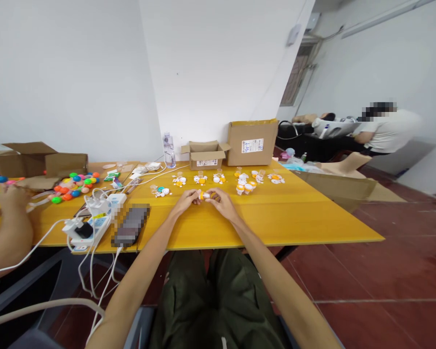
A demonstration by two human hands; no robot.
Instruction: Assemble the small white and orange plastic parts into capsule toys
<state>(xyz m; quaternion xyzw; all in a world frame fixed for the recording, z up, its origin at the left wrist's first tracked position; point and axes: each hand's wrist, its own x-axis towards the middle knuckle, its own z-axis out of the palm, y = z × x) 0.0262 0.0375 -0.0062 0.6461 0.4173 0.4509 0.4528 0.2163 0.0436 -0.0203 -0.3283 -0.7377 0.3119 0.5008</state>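
Between my hands, just above the yellow table (210, 228), is a small orange-and-white plastic piece (204, 196); its exact kind is too small to tell. The fingers of my left hand (187, 199) close on its left side. My right hand (221, 202) pinches it from the right. Beyond my hands lie small groups of white and orange plastic parts (202, 181) with clear cups. To the right of my right hand stands a cluster of similar orange-and-white pieces (247, 187). A group with a teal ring (161, 190) lies to my left.
An open cardboard box (208, 159), a larger box (252, 144) and a bottle (169, 150) stand at the back. Left are a phone (131, 224), a power strip (111, 206) with cables, colourful balls (76, 185) and another person's arm (14, 223). Someone sits far right (392, 128).
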